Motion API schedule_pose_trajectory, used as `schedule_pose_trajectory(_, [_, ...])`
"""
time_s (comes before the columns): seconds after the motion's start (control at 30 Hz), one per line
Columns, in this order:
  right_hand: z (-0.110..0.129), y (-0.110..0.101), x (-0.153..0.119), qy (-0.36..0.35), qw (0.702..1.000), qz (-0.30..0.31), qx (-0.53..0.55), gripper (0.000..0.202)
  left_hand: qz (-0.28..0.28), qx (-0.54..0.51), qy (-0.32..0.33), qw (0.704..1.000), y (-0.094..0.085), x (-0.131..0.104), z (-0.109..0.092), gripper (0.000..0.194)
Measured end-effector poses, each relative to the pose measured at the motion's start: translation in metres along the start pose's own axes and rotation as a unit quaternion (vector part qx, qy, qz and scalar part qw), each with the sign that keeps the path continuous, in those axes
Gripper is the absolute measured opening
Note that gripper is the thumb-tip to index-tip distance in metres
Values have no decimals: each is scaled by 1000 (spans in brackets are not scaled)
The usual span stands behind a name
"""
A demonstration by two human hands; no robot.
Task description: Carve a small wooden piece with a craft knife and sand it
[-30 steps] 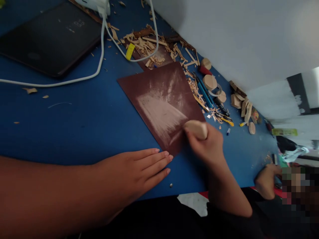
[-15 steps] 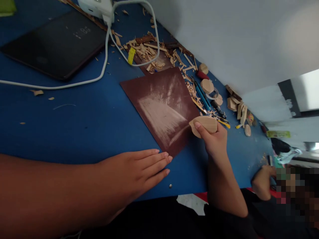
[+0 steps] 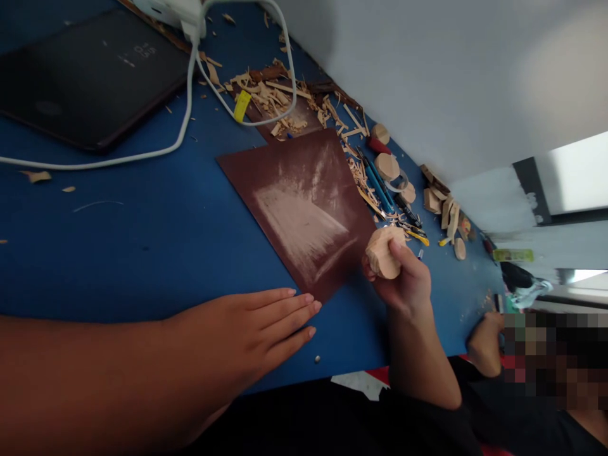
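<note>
A pale carved piece of wood [image 3: 384,252] is gripped in my right hand [image 3: 408,278], thumb on its near side and fingers behind. It is held up beside the right corner of a dark red-brown sheet of sandpaper [image 3: 342,171], with its rough face turned toward me. Pale wood dust streaks the middle of that sheet. My left hand [image 3: 266,323] lies flat, fingers stretched out, its fingertips at the sheet's near corner. Part of the wood is covered by my right fingers.
Wood shavings [image 3: 280,104] cover a second sheet behind. Blue-handled tools [image 3: 377,183], wood rounds [image 3: 387,166] and wood blocks [image 3: 441,202] line the wall side. A dark tablet-like device [image 3: 95,76] and a white cable [image 3: 185,126] lie left. Another person's arm [image 3: 485,345] rests at right.
My right hand has turned the piece of wood, so a rough face shows instead of the smooth side. My left hand stays flat by the sandpaper. The whole view has shifted slightly.
</note>
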State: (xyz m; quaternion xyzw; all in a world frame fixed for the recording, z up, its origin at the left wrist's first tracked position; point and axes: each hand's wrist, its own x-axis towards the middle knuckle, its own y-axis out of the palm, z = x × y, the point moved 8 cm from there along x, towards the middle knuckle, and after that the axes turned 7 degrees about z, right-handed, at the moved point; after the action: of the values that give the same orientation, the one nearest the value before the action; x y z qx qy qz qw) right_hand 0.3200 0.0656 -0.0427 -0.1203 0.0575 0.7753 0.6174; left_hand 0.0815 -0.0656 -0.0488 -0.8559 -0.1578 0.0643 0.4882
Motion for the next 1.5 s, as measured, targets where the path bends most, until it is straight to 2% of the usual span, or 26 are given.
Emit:
schedule_pose_trajectory(0.17, [-3, 1, -1, 12, 1000, -2, 6, 32, -4, 11, 4, 1000, 1, 1, 1, 90])
schedule_pose_trajectory(0.37, [-5, 3, -2, 35, 997, 5, 70, 29, -27, 18, 4, 999, -3, 2, 1, 89])
schedule_pose_trajectory(0.57, [-1, 5, -2, 36, 999, 8, 20, 32, -34, 30, 5, 999, -5, 1, 1, 89])
schedule_pose_trajectory(0.7, [-3, 2, -4, 42, 998, -13, 47, 36, -40, 24, 1, 999, -7, 2, 1, 82])
schedule_pose_trajectory(0.8, [1, -5, -7, 5, 998, -38, 53, 38, -27, 17, -1, 999, -5, 3, 1, 83])
schedule_pose_trajectory(1.03, [7, -8, -16, -105, 992, -49, -55, 36, -8, -4, 1, 1000, -2, 4, 3, 89])
schedule_pose_trajectory(1.13, [17, -3, -24, -169, 960, -86, -204, 34, -4, -1, 3, 1000, -1, 4, 2, 93])
schedule_pose_trajectory(1.2, [25, 9, -30, -212, 918, -92, -322, 34, -14, 5, 0, 1000, 0, 3, 2, 92])
schedule_pose_trajectory(1.27, [28, 23, -34, -243, 881, -69, -401, 35, -25, 9, 0, 1000, 1, 2, 2, 91])
schedule_pose_trajectory(1.37, [27, 38, -35, -261, 851, -23, -455, 45, -26, 12, 8, 1000, 5, 2, 1, 94])
schedule_pose_trajectory(1.5, [26, 54, -36, -305, 820, 32, -484, 76, -27, 8, 8, 1000, 7, 3, 1, 98])
